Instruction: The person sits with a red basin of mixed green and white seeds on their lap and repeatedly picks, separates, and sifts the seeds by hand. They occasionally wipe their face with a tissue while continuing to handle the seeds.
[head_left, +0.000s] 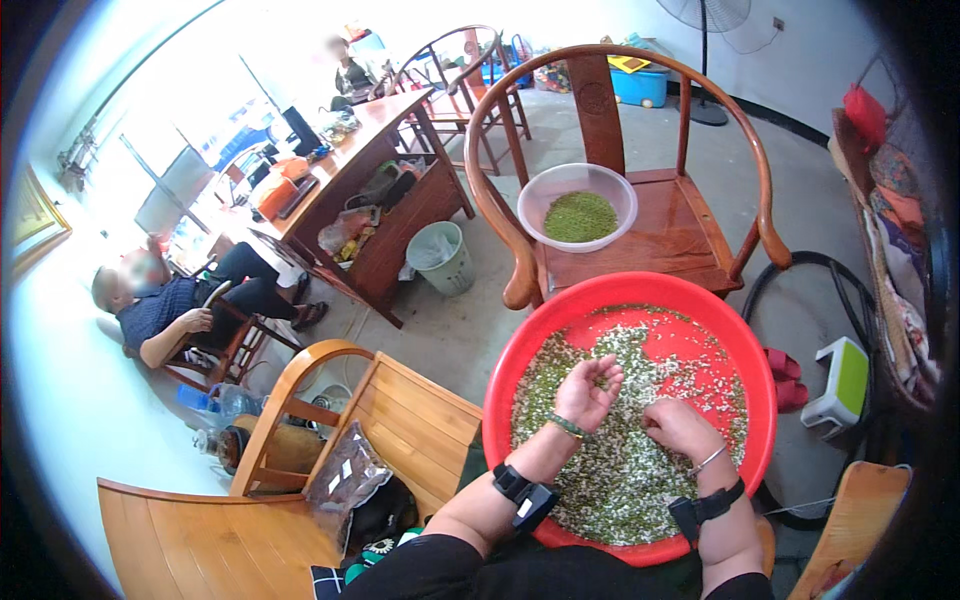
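A wide red plastic basin (496, 405) stands before me, with a loose layer of mixed small white and green plant pieces (622, 480), perhaps flower buds, spread over its bottom. Over the middle of it my left hand (589, 394) is turned palm up with its fingers curled, and a few green bits seem to lie in the cupped palm. To its right my right hand (679, 427) points knuckles up, its bent fingertips down at the white pieces. Whether those fingertips pinch anything is hidden. Behind the basin, a translucent plastic bowl (529, 206) holds green pieces (581, 217).
The bowl rests on a wooden armchair (652, 217). A light wooden bench (420, 397) with a plastic bag (349, 476) is at my left. Beyond are a bin (442, 270), a desk (375, 127) and two seated people. At right are a stool (840, 382) and red slippers (786, 382).
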